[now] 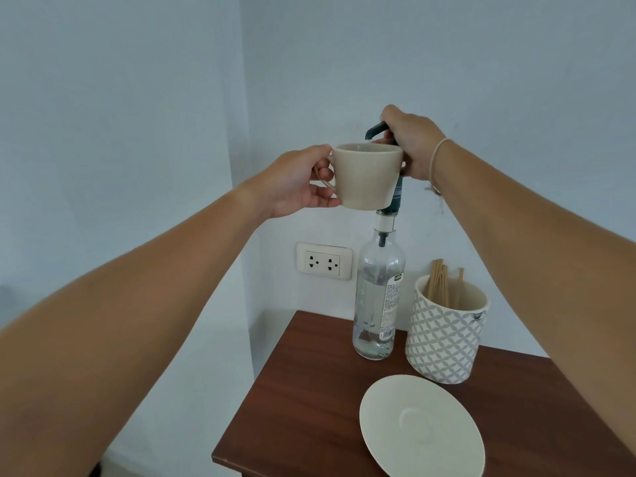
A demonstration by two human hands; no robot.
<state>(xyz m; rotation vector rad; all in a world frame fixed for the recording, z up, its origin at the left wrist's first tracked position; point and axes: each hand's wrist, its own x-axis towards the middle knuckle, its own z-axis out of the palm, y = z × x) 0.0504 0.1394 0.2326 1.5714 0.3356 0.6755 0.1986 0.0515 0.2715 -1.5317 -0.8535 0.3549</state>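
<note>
A cream cup (366, 177) is held in the air just under the dark spout (374, 129) of a pump fitted on a tall glass bottle (378, 297). The cup is upright with its mouth level and its rim sits close below the nozzle. The person's left hand (296, 182) holds it from the left, with the fingers (323, 173) curled through and around the handle. The right hand (413, 146), behind and to the right of the cup, is wrapped around the pump head, and a pale string bracelet (435, 160) circles its wrist. The pump's long axis runs straight down into the bottle neck, so any press would likely travel vertically, and the spout appears to line up over the far part of the cup's opening. Whether liquid is flowing cannot be made out. The bottle, partly filled with clear liquid, stands at the back of a dark wooden table (309, 390). Just beside it is a patterned holder (444, 339) of wooden sticks (438, 280). A cream saucer (421, 428) lies nearer the camera, and a wall socket (324, 261) is set to the bottle's left.
</note>
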